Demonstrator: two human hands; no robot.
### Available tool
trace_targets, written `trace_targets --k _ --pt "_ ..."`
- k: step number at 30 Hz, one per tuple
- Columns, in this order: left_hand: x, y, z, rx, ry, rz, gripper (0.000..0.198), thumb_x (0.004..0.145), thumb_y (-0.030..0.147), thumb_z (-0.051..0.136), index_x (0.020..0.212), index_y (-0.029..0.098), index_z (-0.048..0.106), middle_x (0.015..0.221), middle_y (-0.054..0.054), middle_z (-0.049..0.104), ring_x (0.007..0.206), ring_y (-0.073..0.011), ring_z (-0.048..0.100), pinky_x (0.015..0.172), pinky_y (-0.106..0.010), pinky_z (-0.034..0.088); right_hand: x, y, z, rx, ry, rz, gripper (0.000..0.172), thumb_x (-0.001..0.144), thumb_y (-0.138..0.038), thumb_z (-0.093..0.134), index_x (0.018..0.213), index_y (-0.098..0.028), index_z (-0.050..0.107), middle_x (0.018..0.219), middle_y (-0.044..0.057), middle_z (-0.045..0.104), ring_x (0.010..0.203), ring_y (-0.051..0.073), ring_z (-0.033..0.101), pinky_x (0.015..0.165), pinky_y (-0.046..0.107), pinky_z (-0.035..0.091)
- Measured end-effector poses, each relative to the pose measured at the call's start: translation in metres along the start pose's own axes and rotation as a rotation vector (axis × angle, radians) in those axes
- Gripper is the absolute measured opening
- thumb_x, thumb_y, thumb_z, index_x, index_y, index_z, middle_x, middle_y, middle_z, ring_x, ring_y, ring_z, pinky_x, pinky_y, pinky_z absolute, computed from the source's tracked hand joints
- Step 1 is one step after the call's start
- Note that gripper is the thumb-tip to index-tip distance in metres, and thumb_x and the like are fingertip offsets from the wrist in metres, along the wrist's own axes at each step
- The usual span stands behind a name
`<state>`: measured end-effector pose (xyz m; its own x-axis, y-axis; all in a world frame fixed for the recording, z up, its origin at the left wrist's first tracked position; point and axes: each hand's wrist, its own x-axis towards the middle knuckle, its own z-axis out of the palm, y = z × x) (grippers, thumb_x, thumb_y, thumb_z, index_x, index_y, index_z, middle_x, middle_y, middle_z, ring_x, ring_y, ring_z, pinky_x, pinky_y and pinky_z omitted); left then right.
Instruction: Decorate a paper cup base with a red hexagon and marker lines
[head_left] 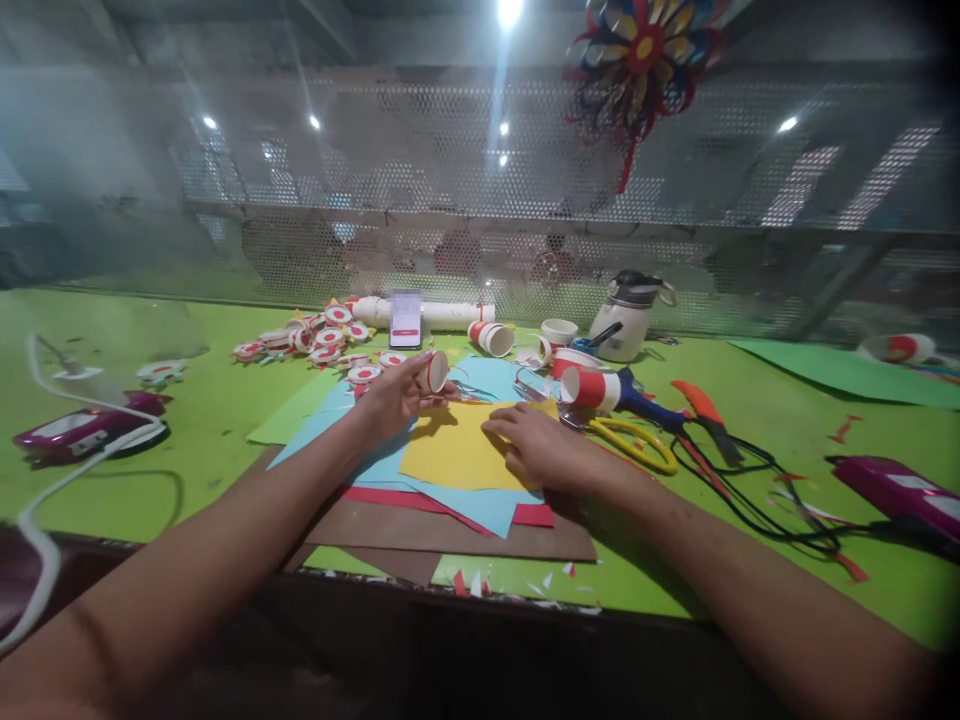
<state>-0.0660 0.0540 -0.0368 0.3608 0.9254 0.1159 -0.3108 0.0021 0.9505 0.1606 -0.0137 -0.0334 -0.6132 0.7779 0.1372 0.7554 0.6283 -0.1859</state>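
My left hand (394, 402) grips a small paper cup (437, 373) above the back edge of a yellow paper sheet (457, 450). The cup is tilted on its side, its round end facing me. With its fingers stretched out, my right hand (541, 445) lies on the right part of that sheet. Under the yellow sheet are light blue paper (495, 512), red paper (534, 515) and brown paper (450, 535). Yellow-handled scissors (634, 443) lie right of my right hand. Beyond it rests a red and white paper cup (591, 388).
Cut paper cups (328, 338) are heaped at the back left, beside a phone (406, 320) and white tube (457, 313). A lidded bottle (626, 318) stands behind. Right are an orange-handled tool (701, 408), black cords (780, 530) and a purple device (900, 495); another purple device (86, 427) lies left.
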Motion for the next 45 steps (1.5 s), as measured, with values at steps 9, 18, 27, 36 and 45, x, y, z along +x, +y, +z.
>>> trace_targets --k 9,18,27,36,45 --pt "0.002 -0.006 -0.003 0.039 0.05 -0.024 0.033 0.083 0.043 0.061 0.092 0.011 0.064 0.076 -0.009 0.072 0.069 -0.0171 0.068 0.066 -0.025 0.052 -0.03 -0.028 -0.052 -0.007 -0.205 -0.165 0.068 0.073 -0.023 0.064 0.138 -0.022 0.046 0.133 0.011 0.053 0.117 0.03 0.049 0.096 0.041 0.041" --pt "-0.001 -0.005 0.0 0.036 0.018 0.025 0.034 0.082 0.047 0.062 0.088 0.014 0.065 0.077 -0.008 0.072 0.07 -0.0164 0.067 0.069 -0.026 0.052 -0.015 -0.029 -0.018 -0.054 -0.084 -0.085 0.035 0.087 -0.016 0.048 0.12 -0.02 0.059 0.112 0.014 0.062 0.103 0.027 0.054 0.083 0.038 0.042" --pt "-0.005 -0.004 0.002 0.025 -0.059 -0.012 0.036 0.08 0.049 0.063 0.091 0.015 0.065 0.083 -0.01 0.072 0.073 -0.0188 0.067 0.069 -0.028 0.051 -0.012 -0.011 -0.03 0.029 -0.141 -0.205 0.031 0.087 -0.016 0.052 0.115 -0.02 0.065 0.117 0.01 0.065 0.108 0.023 0.056 0.091 0.034 0.043" --pt "-0.013 -0.002 0.011 0.02 -0.162 -0.101 0.034 0.081 0.046 0.062 0.09 0.014 0.067 0.082 -0.011 0.072 0.075 -0.019 0.067 0.07 -0.026 0.05 -0.013 -0.014 -0.028 0.054 -0.157 -0.174 0.038 0.084 -0.038 0.061 0.118 -0.021 0.064 0.126 0.011 0.06 0.114 0.027 0.052 0.094 0.037 0.043" --pt "-0.015 -0.007 0.014 0.023 -0.256 -0.09 0.032 0.085 0.045 0.059 0.091 0.015 0.065 0.082 -0.011 0.071 0.075 -0.0192 0.065 0.072 -0.03 0.049 -0.004 -0.015 -0.005 -0.076 -0.042 -0.054 0.054 0.075 -0.009 0.062 0.127 -0.022 0.054 0.125 0.012 0.054 0.114 0.028 0.044 0.092 0.041 0.038"
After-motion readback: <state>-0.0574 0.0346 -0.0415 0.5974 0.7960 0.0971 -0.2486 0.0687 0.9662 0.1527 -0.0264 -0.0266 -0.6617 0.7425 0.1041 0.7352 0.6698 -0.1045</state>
